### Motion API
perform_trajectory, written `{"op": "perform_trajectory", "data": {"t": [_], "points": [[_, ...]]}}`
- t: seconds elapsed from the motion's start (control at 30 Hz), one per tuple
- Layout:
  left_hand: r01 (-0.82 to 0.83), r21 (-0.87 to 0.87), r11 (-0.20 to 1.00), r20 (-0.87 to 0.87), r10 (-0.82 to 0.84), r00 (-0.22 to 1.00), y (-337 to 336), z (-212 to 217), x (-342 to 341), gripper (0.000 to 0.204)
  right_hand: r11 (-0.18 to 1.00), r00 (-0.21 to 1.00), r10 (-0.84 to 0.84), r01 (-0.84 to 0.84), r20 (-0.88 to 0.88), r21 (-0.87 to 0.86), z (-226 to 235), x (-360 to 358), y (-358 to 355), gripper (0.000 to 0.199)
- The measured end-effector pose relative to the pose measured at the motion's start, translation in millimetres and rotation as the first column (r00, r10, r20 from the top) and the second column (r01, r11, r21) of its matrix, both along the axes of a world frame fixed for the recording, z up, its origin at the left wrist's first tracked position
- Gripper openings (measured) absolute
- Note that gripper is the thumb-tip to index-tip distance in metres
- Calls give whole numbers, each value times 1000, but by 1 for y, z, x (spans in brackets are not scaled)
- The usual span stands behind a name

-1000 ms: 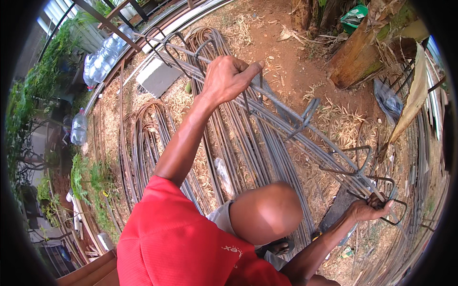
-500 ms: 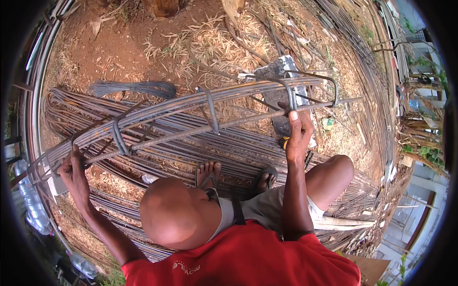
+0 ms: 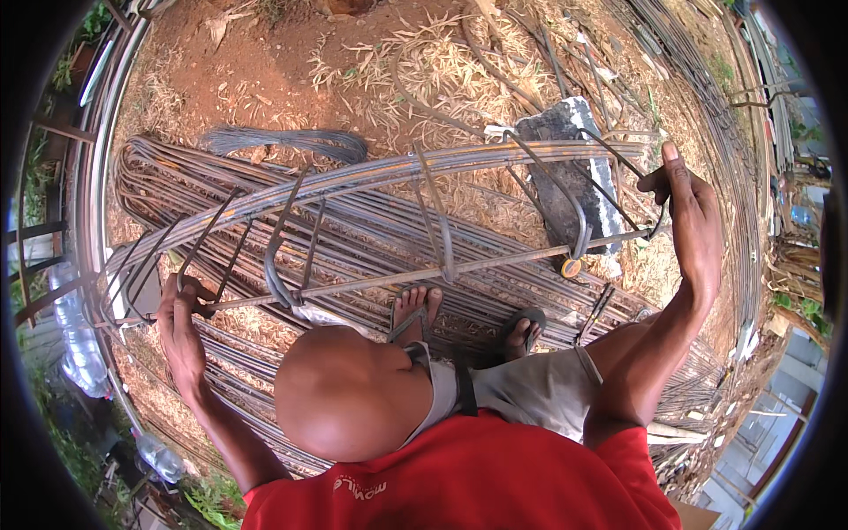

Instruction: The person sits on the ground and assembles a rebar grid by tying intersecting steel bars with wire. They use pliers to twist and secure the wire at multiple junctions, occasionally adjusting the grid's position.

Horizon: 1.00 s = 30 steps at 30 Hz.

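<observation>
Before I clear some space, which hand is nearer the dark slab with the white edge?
Your right hand: it's just right of the slab. Your left hand is much farther, well off to its left.

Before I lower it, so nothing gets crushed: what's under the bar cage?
Below the bar cage lie long bent steel bars and, toward the right hand, a dark, white-edged slab. What the cage's own bars cover cannot be seen.

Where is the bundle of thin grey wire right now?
In the head view, the bundle of thin grey wire lies in the upper left, between the reddish soil and the long steel rods on the ground.
</observation>
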<state>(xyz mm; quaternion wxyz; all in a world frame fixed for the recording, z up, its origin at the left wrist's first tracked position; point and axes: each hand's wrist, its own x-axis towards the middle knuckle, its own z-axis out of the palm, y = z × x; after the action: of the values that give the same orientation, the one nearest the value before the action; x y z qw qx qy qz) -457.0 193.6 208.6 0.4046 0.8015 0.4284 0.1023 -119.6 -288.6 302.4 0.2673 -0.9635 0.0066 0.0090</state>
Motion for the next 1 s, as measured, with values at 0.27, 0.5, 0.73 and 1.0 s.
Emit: {"op": "perform_trajectory", "data": {"t": [0.27, 0.5, 0.73, 1.0], "points": [[-56, -112, 992, -60, 50, 997, -34, 8, -12, 32, 930, 775, 368, -296, -513, 219, -121, -3, 55, 51], [-93, -169, 981, -372, 24, 928, -31, 2, -18, 43, 920, 851, 139, 79, -507, 385, -177, -23, 19, 37], [-196, -683, 704, -118, 158, 980, -4, -45, 32, 39, 817, 840, 34, 289, -542, 499, -204, -42, 12, 33], [-207, -485, 850, -150, 153, 977, -14, -61, 39, 74, 835, 940, 0, 187, -340, 518, -211, -71, 26, 42]]}}
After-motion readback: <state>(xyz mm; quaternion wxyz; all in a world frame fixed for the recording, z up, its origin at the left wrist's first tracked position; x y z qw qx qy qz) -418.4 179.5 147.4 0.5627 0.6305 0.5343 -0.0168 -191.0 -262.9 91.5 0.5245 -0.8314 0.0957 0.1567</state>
